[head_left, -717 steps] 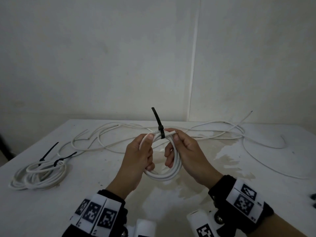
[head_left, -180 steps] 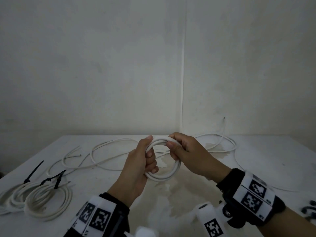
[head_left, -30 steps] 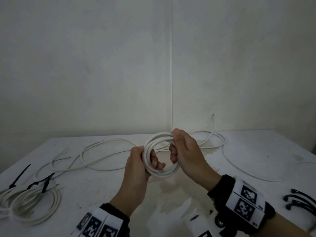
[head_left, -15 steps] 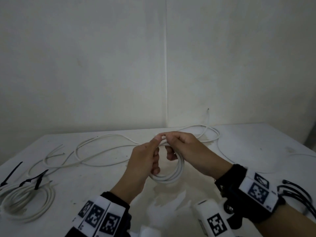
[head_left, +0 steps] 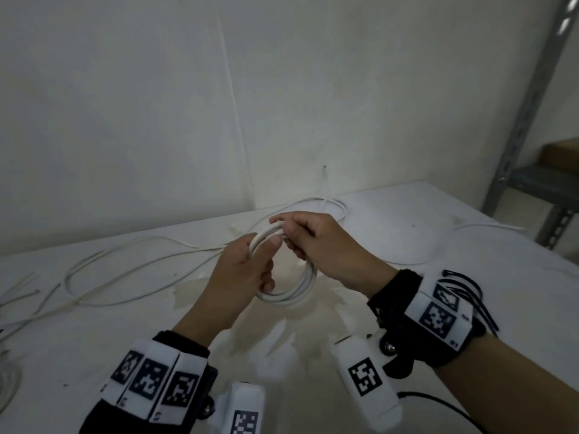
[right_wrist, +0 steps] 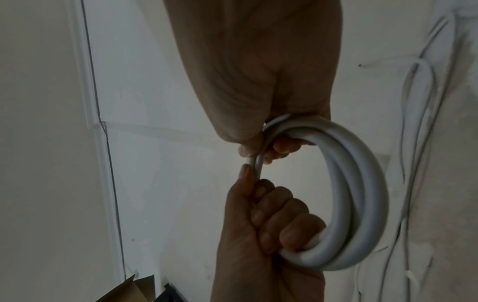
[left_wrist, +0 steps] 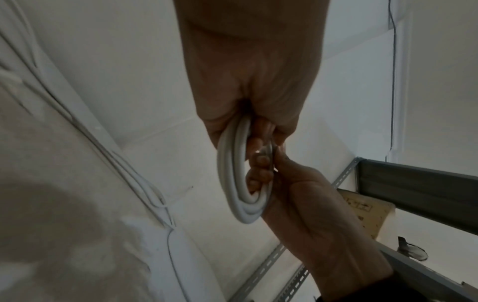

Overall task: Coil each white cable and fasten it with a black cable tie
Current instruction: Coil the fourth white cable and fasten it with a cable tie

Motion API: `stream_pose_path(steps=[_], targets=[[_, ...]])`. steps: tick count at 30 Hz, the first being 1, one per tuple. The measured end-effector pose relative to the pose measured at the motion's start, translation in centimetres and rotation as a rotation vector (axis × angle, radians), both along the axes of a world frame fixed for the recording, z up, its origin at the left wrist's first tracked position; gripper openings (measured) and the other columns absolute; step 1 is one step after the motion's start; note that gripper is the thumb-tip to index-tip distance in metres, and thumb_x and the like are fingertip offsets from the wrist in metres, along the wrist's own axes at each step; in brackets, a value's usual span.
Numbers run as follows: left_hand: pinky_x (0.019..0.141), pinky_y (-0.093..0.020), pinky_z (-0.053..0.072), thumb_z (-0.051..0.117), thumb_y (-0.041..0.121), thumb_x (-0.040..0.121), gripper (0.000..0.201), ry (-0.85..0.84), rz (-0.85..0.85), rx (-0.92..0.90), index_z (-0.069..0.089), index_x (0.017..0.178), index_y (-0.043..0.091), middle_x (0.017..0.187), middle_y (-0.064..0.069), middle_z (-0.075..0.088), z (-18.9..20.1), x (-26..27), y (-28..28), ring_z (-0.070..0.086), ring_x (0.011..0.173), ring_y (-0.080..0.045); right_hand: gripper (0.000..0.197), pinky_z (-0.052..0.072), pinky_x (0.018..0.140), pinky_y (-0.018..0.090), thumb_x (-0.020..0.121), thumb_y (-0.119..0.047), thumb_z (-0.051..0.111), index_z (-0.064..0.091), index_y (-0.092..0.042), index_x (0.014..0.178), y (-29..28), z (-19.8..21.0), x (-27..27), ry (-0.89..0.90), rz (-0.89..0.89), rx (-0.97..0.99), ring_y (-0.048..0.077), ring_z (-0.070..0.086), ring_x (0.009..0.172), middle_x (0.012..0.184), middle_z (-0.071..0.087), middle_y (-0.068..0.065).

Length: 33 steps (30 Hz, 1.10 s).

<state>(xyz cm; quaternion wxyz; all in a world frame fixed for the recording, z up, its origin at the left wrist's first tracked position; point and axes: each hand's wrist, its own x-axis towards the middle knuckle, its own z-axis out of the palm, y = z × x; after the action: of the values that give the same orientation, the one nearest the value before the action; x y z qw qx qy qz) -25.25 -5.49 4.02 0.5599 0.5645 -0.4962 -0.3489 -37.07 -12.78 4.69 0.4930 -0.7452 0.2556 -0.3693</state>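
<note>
Left hand (head_left: 241, 270) grips springy coil (head_left: 291, 294), right hand (head_left: 319, 242) pinches top turns; loosen and it probably unwinds.

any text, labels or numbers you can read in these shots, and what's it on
No plain words or brand names can be read.
Left wristband: square black-and-white coded markers, with small characters beneath them too blurred to read.
Right wristband: the same kind of markers, with a tiny mark at its lower corner, too small to read.
Cardboard piece on the metal shelf: faint printed marks, illegible.
</note>
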Motion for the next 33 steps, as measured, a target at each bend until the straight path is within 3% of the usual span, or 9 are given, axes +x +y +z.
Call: stream_pose_path(steps=[4,8,12,14,17,22,27,31,33], targets=[[0.039,-0.020,0.033,0.045,0.015,0.095,0.032,0.077,-0.024,0.019,0.046,0.063,0.014,0.042,0.009,0.032,-0.8,-2.2,-1.2,0.029,0.038,-0.007,0.023,0.040,0.056,0.011,0.097,-0.020,0.042,0.060,-0.011,0.109,-0.3,-0.6,-2.5,0.023,-0.034,0.030,0.002,0.046,0.055,0.068,0.050,-0.003],[0.038,-0.019,0.032,0.047,0.014,0.094,0.035,0.112,-0.038,0.018,0.040,0.060,0.015,0.042,0.010,0.030,-1.8,-3.7,-2.1,0.027,0.037,-0.006,0.025,0.047,0.069,0.014,0.096,-0.031,0.041,0.061,-0.020,0.107,-1.3,-1.5,-6.7,0.139,-0.133,0.028,0.004,0.059,0.075,0.087,0.062,-0.007],[0.036,-0.018,0.030,0.047,0.014,0.094,0.037,0.174,-0.003,0.018,0.039,0.058,0.016,0.041,0.012,0.027,-2.5,-3.9,-2.7,0.024,0.035,-0.006,0.019,0.038,0.062,0.008,0.093,-0.031,0.049,0.060,-0.019,0.103,-3.6,-3.2,-13.6,0.489,-0.332,-0.115,0.000,0.053,0.073,0.085,0.055,-0.017],[0.036,-0.019,0.029,0.047,0.015,0.094,0.038,0.162,0.016,0.030,0.036,0.058,0.016,0.040,0.011,0.026,-2.7,-3.9,-3.0,0.024,0.035,-0.006,0.015,0.037,0.060,0.009,0.091,-0.030,0.054,0.059,-0.017,0.095,-4.6,-4.4,-17.0,0.684,-0.397,-0.127,-0.001,0.050,0.073,0.086,0.056,-0.011],[0.036,-0.019,0.029,0.047,0.015,0.093,0.040,0.169,0.041,0.052,0.034,0.056,0.017,0.039,0.010,0.027,-2.9,-4.3,-3.5,0.024,0.034,-0.006,0.017,0.037,0.061,0.018,0.088,-0.030,0.058,0.055,-0.015,0.081,-5.4,-5.9,-19.9,0.881,-0.492,-0.101,0.010,0.050,0.074,0.086,0.057,0.000],[0.037,-0.018,0.028,0.048,0.014,0.092,0.039,0.197,0.056,0.083,0.033,0.057,0.016,0.036,0.011,0.026,-3.0,-4.5,-3.9,0.023,0.033,-0.005,0.029,0.031,0.053,0.019,0.086,-0.034,0.060,0.042,-0.016,0.072,-5.7,-7.1,-20.6,1.139,-0.542,-0.019,0.012,0.044,0.068,0.080,0.049,0.001],[0.035,-0.019,0.029,0.048,0.015,0.092,0.038,0.213,0.085,0.091,0.033,0.057,0.016,0.036,0.009,0.026,-2.9,-3.6,-4.0,0.023,0.032,-0.005,0.013,0.037,0.056,0.021,0.085,-0.011,0.059,0.056,-0.001,0.092,-6.6,-7.7,-20.0,1.125,-0.548,0.011,0.019,0.051,0.081,0.096,0.056,0.012],[0.035,-0.018,0.028,0.048,0.016,0.092,0.036,0.226,0.105,0.089,0.034,0.058,0.016,0.037,0.011,0.026,-2.7,-2.6,-3.8,0.023,0.033,-0.006,0.016,0.036,0.052,0.020,0.087,-0.010,0.055,0.061,0.002,0.096,-6.9,-7.2,-19.3,1.103,-0.605,-0.015,0.018,0.051,0.078,0.097,0.062,0.015],[0.036,-0.018,0.028,0.048,0.015,0.091,0.037,0.225,0.119,0.084,0.034,0.058,0.016,0.037,0.010,0.026,-2.6,-2.1,-3.7,0.023,0.033,-0.007,0.011,0.033,0.050,0.016,0.089,-0.012,0.053,0.059,-0.003,0.092,-6.6,-6.5,-18.7,1.036,-0.655,-0.073,0.019,0.052,0.075,0.091,0.059,0.011]])
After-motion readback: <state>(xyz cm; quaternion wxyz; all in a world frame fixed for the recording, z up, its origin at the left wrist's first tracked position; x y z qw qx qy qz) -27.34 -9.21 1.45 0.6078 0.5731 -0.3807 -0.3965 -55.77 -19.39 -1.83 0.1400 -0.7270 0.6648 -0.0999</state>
